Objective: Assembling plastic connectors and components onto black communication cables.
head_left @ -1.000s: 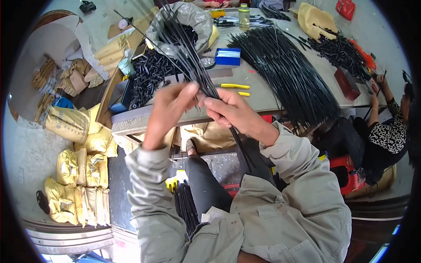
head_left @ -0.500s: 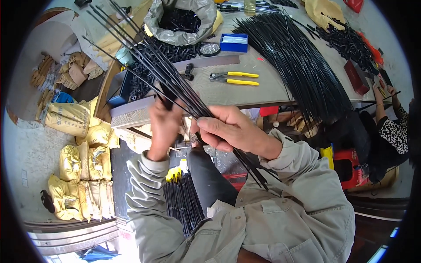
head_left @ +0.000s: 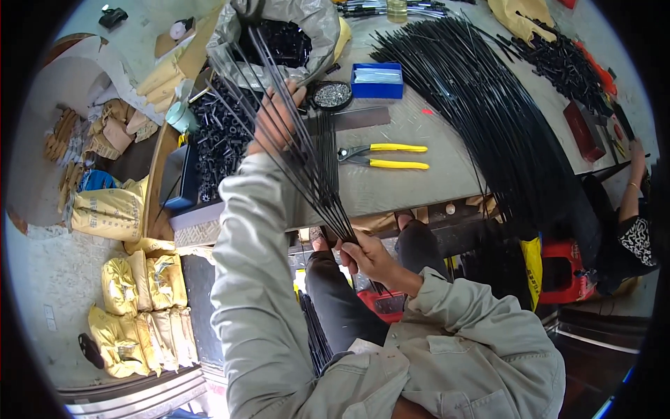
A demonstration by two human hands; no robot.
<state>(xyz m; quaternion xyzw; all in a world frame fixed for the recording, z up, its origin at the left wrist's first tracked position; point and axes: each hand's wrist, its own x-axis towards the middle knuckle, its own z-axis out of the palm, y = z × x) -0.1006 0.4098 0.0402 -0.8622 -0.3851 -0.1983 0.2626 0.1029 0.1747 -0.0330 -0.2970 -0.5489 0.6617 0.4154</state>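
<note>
Nearest the body, the right hand (head_left: 366, 255) is clamping the lower ends of a bundle of thin black rods (head_left: 307, 160) in a closed fist above the lap. The bundle, gathered tight between both hands half a second earlier, is now fanning out upward — a sign the rods are being spread for sorting. Further out, the left hand (head_left: 276, 119) is reaching up with its fingers spread among the fanned rods. On the table (head_left: 419, 181) beyond, yellow-handled pliers (head_left: 384, 155) and a blue box (head_left: 377, 80) are lying — with a large heap of black rods (head_left: 488, 119) further right.
</note>
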